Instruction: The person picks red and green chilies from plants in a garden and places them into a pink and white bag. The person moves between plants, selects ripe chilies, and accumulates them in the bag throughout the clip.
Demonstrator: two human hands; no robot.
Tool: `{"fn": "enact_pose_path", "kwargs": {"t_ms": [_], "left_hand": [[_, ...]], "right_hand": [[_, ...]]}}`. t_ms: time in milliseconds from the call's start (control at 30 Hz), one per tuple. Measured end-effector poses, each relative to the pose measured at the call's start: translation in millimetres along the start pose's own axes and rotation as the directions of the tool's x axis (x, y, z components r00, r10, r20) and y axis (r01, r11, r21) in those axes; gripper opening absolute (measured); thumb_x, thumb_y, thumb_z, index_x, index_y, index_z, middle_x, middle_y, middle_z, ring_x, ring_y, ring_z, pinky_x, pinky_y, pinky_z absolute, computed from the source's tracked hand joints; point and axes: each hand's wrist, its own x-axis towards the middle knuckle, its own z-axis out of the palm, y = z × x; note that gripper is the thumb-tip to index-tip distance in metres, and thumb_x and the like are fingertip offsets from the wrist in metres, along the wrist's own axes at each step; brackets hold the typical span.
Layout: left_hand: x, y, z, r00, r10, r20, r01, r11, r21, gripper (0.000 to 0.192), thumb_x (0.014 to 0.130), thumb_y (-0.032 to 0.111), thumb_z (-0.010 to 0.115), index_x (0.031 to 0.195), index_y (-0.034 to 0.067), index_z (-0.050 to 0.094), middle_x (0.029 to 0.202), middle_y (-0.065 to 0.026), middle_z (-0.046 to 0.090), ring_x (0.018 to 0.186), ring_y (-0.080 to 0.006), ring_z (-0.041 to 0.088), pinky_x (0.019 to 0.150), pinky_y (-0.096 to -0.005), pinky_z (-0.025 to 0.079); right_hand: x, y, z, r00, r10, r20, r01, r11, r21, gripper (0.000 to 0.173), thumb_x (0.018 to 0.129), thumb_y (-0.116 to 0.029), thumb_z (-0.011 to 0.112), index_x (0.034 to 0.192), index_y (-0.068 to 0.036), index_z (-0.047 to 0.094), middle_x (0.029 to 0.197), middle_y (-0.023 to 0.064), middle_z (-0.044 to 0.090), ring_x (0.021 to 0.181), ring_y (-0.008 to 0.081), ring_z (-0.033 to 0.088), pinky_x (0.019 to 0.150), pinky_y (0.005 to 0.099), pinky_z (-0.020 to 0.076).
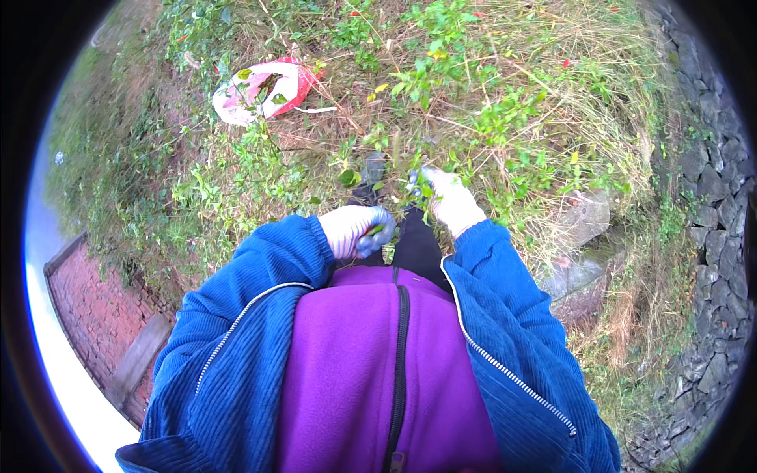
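Note:
My left hand (358, 230), in a white knit glove with a grey-blue coated palm, is curled in front of my waist. Green leaves (376, 229) show between its fingers. Just to the right and farther forward, my right hand (448, 198) wears a matching glove, and its blurred fingertips close around a small leafy sprig (416, 188). Low leafy plants (502, 127) grow around both hands. A red and white plastic bag (290, 88) lies with its mouth spread on the ground ahead to the left, with some greenery inside it.
Dry grass (591, 112) and tangled stems cover the slope. A rough stone wall (712, 236) runs along the right edge. Flat stone slabs (582, 219) lie by my right elbow. Red brick paving (100, 301) with a grey kerb (139, 355) is at lower left. My dark shoe (374, 167) stands among plants.

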Motion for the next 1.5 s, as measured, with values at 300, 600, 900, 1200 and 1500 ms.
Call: {"fn": "enact_pose_path", "kwargs": {"t_ms": [300,600,900,1200,1500], "left_hand": [[-19.7,48.9,12.3,0.951,0.171,-0.258,-0.215,0.965,-0.153,0.035,0.097,0.04,0.053,0.101,0.006,0.061,0.067,0.0027,0.052,0.058,-0.0066,0.044,0.054,-0.0209,0.035],[-15.3,50.8,39.4,0.988,0.146,-0.042,-0.151,0.969,-0.195,0.038,0.095,0.041,0.058,0.098,0.003,0.061,0.067,0.0036,0.054,0.054,-0.004,0.043,0.051,-0.0188,0.034],[-26.4,64.1,72.8,0.933,0.29,0.213,-0.329,0.928,0.178,0.028,0.098,0.03,0.054,0.093,0.004,0.061,0.08,-0.0033,0.061,0.066,-0.0078,0.055,0.057,-0.0205,0.044],[45.2,125.2,-81.3,0.547,0.571,-0.613,-0.16,0.789,0.593,0.029,0.093,0.032,0.06,0.101,0.005,0.063,0.076,-0.0058,0.062,0.064,-0.0157,0.057,0.06,-0.0302,0.045],[94.2,185.8,-96.5,0.816,0.439,-0.376,0.319,0.2,0.926,0.056,0.087,0.054,0.06,0.107,0.001,0.065,0.095,-0.019,0.068,0.09,-0.0335,0.065,0.082,-0.0406,0.05]], "right_hand": [[-59.3,-128.8,22.5,0.676,-0.725,-0.133,0.243,0.39,-0.888,0.038,0.094,-0.02,0.059,0.125,0.001,0.056,0.102,0.0104,0.064,0.09,0.0195,0.062,0.083,0.0324,0.0487],[-113.3,-187.3,44.8,0.913,-0.403,-0.064,0.376,0.891,-0.255,0.013,0.091,-0.013,0.061,0.091,-0.001,0.064,0.082,0.0038,0.062,0.078,0.0114,0.058,0.073,0.0266,0.0474],[-117.3,-134.1,3.8,0.954,0.033,-0.299,-0.03,0.999,0.016,0.011,0.092,-0.005,0.056,0.103,-0.003,0.058,0.093,0.0042,0.059,0.072,0.0117,0.053,0.067,0.0258,0.047],[-125.7,-131.0,-4.8,0.866,-0.29,-0.407,0.201,0.948,-0.248,0.031,0.086,-0.003,0.061,0.117,-0.005,0.062,0.105,0.0112,0.063,0.088,0.0184,0.061,0.08,0.0302,0.0501],[-117.8,-149.6,22.9,0.888,-0.256,-0.383,0.156,0.95,-0.271,0.024,0.093,-0.008,0.057,0.116,-0.002,0.062,0.104,0.0063,0.066,0.09,0.0137,0.06,0.083,0.0269,0.0477]]}}
